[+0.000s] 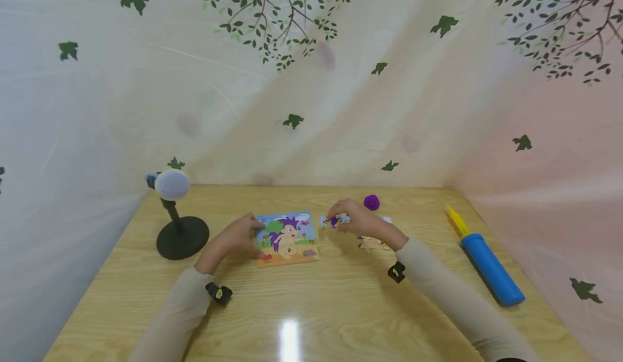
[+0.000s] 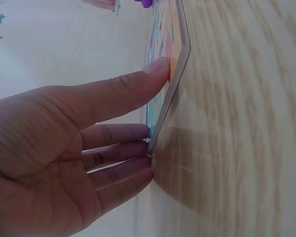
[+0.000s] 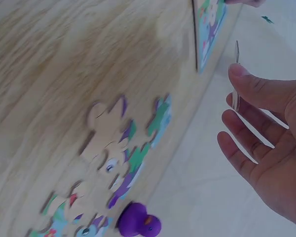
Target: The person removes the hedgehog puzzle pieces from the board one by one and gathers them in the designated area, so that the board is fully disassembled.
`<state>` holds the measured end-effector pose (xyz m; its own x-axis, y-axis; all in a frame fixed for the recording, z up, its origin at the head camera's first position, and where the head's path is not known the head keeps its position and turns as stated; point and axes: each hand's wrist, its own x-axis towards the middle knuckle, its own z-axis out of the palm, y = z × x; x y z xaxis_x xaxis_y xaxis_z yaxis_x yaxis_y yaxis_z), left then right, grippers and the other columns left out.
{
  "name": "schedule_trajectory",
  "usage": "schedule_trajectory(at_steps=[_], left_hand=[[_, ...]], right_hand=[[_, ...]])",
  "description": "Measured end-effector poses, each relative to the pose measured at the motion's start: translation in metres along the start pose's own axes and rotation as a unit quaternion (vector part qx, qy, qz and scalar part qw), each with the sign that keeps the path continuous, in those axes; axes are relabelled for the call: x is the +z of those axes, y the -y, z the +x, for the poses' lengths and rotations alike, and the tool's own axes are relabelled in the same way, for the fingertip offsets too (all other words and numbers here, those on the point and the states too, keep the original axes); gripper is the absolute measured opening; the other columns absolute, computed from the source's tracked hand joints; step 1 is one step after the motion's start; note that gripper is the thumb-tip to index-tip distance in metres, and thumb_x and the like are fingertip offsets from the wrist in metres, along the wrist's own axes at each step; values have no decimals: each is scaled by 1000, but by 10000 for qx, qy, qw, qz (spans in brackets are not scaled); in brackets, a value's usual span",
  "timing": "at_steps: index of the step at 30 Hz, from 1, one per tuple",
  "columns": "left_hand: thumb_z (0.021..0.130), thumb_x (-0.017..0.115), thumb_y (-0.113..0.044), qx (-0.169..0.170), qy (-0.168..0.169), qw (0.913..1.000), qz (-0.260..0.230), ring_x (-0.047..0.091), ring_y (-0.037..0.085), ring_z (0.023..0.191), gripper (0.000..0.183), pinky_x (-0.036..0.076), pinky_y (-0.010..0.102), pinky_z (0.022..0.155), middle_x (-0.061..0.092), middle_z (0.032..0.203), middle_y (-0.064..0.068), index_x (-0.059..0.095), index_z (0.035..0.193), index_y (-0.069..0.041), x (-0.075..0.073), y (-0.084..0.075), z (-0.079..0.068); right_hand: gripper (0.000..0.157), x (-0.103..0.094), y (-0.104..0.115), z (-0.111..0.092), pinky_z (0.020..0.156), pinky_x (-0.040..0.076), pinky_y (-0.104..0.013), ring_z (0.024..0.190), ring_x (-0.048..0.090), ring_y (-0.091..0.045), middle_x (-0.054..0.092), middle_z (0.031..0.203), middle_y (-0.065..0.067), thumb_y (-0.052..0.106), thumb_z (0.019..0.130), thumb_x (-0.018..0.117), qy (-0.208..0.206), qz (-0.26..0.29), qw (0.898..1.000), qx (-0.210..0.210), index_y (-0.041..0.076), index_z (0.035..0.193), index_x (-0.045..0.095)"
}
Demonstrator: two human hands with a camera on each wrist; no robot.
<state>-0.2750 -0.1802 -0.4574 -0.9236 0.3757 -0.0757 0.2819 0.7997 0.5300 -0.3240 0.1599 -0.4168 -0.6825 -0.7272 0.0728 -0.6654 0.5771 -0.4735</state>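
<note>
A picture puzzle board [image 1: 290, 254] with a purple-haired hedgehog lies flat on the wooden table. My left hand [image 1: 237, 236] is at its left side. In the left wrist view the thumb [image 2: 158, 66] rests on the board's face, while the other fingers, nearly straight, touch its edge. Just right of the board, my right hand [image 1: 357, 218] holds a puzzle piece [image 1: 329, 223] above the table. The right wrist view shows that piece [image 3: 236, 101] edge-on, pinched between thumb and fingers. Several loose puzzle pieces [image 3: 108, 121] lie beneath my right forearm, partly hidden by it in the head view.
A purple rubber duck [image 3: 135, 219] sits beyond the loose pieces. At the left stands a round white head on a black stand [image 1: 182, 237]. A blue hand pump [image 1: 494, 270] with a yellow nozzle lies at the right. Printed cloth [image 1: 233, 135] hangs behind the table.
</note>
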Motion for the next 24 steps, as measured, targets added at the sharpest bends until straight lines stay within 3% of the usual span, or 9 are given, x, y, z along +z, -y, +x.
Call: schedule_trajectory(at_steps=[6, 12, 19, 24], left_hand=[[70, 94, -24, -48, 62, 9999, -75, 51, 27, 106, 82, 48, 50, 103, 53, 119, 14, 59, 137, 7, 0, -2, 1], [70, 94, -23, -104, 81, 9998, -134, 50, 27, 106, 82, 48, 50, 103, 52, 118, 13, 59, 138, 6, -1, 1, 2], [70, 95, -24, 59, 58, 10000, -54, 50, 27, 103, 82, 49, 49, 100, 52, 116, 14, 59, 137, 8, 0, 2, 1], [70, 95, -24, 99, 36, 9999, -104, 51, 28, 105, 81, 49, 52, 103, 52, 118, 16, 60, 135, 9, 0, 1, 1]], right_hand=[[26, 0, -10, -17, 100, 53, -51, 113, 65, -34, 72, 117, -15, -2, 88, 75, -32, -34, 10000, -52, -1, 113, 74], [25, 1, -17, -30, 98, 54, -52, 114, 63, -33, 70, 117, -13, -1, 89, 73, 95, 142, 9995, 260, 1, 115, 74], [26, 4, -24, -40, 89, 58, -47, 102, 66, -28, 71, 111, -14, -3, 87, 75, 56, 293, 9990, 323, 0, 113, 74], [26, 9, -30, -44, 90, 58, -46, 102, 67, -28, 72, 111, -13, -3, 84, 78, 40, 278, 9991, 313, 0, 110, 75]])
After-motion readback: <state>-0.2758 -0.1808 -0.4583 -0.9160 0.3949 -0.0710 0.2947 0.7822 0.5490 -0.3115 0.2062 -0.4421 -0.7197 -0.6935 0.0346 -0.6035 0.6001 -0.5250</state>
